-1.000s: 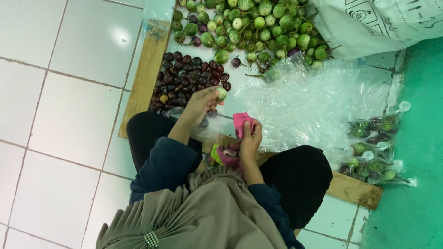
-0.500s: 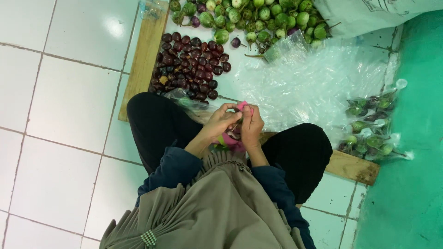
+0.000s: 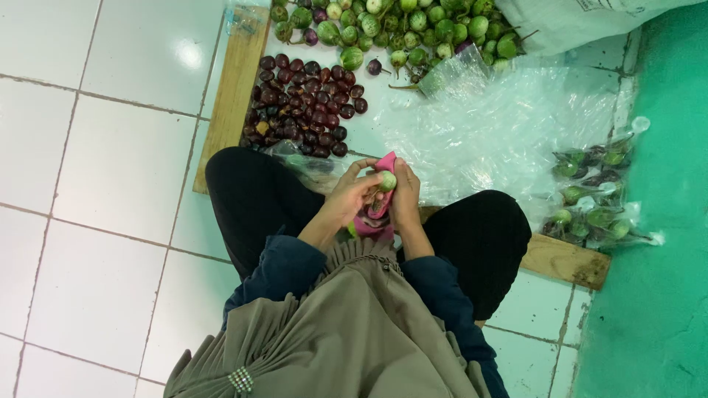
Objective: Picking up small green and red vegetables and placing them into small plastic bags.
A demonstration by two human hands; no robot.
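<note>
Your left hand (image 3: 352, 197) pinched a small green eggplant (image 3: 387, 180) between thumb and fingertips, fingers curled tight around it. Your right hand (image 3: 405, 200) pressed a pink cloth (image 3: 375, 215) against it from the other side, fingers folded over the cloth. Both hands met above your lap, between your knees.

Just ahead of the grip lay a sheet of clear plastic (image 3: 509, 125). Ahead and to the left of it sat the pile of dark purple eggplants (image 3: 302, 110), and farther ahead the green pile (image 3: 398, 29). Well off to the right lay filled bags (image 3: 594, 199).

For a clean wipe, it seemed best to turn the fruit with the left fingertips while the cloth stayed wrapped round it, keeping the pinch light enough not to bruise the skin.

Against the frame a second earlier: your left hand was then stretched out to the purple pile holding the fruit; it had since drawn back to meet the cloth.
</note>
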